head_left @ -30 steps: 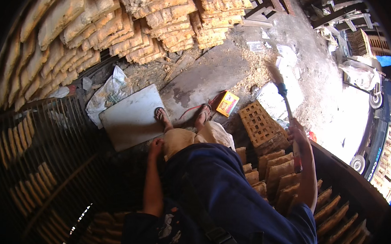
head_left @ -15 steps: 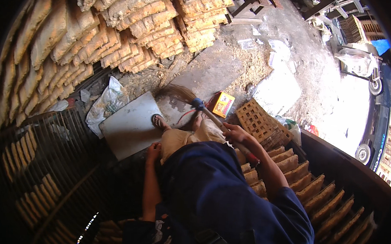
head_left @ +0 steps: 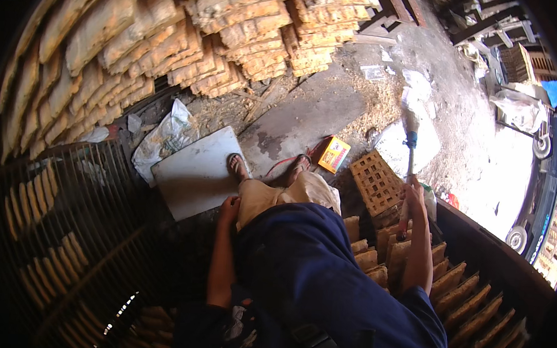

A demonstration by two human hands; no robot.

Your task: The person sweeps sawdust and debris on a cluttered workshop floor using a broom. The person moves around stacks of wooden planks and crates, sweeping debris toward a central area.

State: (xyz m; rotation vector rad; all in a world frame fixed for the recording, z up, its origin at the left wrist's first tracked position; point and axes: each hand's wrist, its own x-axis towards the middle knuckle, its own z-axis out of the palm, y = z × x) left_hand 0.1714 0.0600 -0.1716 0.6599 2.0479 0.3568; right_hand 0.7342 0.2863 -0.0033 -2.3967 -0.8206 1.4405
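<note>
My right hand (head_left: 411,192) is wrapped round the handle of a broom (head_left: 411,157), out to my right. The handle carries a blue binding below the bristles, and its lower end is red. The blurred bristle head (head_left: 410,120) points away from me, in front of a bright white sheet (head_left: 421,147) on the floor; whether it touches the floor I cannot tell. Beside my left thigh hangs my left hand (head_left: 229,209), fingers loosely curled, with nothing visible in it. A brown slatted crate (head_left: 375,182) lies just left of the broom handle.
Rough tan slabs (head_left: 236,17) are stacked at the far left; more stand in rows (head_left: 449,280) at my right. By my feet are a pale board (head_left: 193,169), a crumpled sack (head_left: 167,133) and a yellow-red box (head_left: 334,154). Crumbs (head_left: 383,101) litter the floor. A vehicle (head_left: 546,169) stands far right.
My right hand has swung the broom to the right and away from my feet, so it now points straight ahead. The left hand still hangs by my thigh.
</note>
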